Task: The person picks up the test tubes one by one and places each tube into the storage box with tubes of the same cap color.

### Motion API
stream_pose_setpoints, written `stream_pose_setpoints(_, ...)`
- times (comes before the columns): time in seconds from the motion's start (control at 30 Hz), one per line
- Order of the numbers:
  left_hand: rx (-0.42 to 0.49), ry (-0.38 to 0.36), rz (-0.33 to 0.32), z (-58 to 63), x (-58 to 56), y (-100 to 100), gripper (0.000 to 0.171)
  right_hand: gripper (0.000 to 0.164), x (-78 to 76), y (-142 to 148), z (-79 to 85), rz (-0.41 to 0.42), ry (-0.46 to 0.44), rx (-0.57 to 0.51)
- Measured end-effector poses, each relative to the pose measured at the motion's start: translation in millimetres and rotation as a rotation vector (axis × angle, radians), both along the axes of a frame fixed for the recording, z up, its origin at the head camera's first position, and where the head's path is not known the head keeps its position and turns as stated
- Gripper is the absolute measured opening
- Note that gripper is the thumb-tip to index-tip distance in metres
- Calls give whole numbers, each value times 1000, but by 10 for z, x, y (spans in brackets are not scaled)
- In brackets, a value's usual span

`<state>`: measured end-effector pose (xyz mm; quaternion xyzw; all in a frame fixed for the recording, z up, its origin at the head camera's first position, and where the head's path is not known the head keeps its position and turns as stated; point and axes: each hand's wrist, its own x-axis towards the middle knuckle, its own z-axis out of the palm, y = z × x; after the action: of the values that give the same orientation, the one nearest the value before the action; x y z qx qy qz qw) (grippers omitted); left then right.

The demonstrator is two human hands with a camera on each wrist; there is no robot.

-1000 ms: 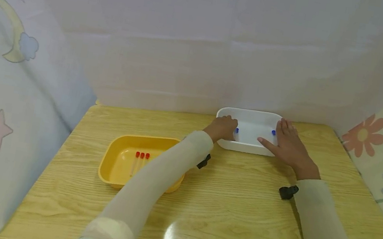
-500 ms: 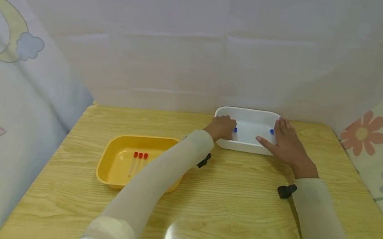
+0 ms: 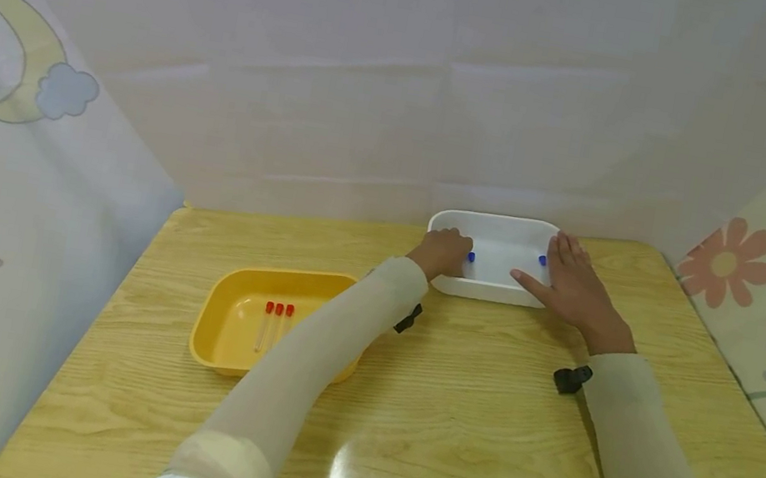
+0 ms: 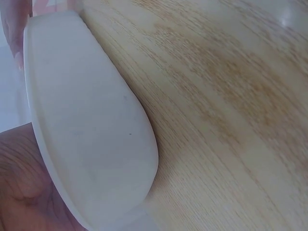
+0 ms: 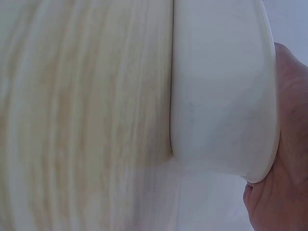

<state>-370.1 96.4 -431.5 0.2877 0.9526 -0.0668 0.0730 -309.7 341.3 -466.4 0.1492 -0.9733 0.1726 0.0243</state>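
Note:
The white tray (image 3: 496, 292) stands at the back of the table. My left hand (image 3: 444, 251) reaches over its left end with the fingers bent down inside, mostly hidden. A small blue cap (image 3: 471, 257) shows right beside those fingers; I cannot tell whether they grip what it belongs to. Lying over the right end rim, my right hand (image 3: 572, 288) has straight fingers and the thumb spread into the tray. Another blue cap (image 3: 542, 260) shows beside it. Both wrist views show the tray's outer wall (image 4: 91, 110) on the table, each palm at the rim.
A yellow tray (image 3: 208, 328) sits front left, holding several thin sticks with red caps (image 3: 279, 309). My left forearm crosses over its right side. A white cloth wall (image 3: 309, 134) rises right behind the table, and printed cloths hang at both sides.
The whole head view has shifted slightly. Both hands keep their places at the white tray, and the caps stay where they were in it.

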Motion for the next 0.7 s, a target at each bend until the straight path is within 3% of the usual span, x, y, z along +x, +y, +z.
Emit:
stream_pose_setpoints(0.43,22,-12,-5,11,11,-65,34,106,-21,-40,-16,20,8,-3)
stream_pose_setpoints(0.7,67,33,-31,56,-3,-32,66,105,-41,-15,-25,19,18,14)
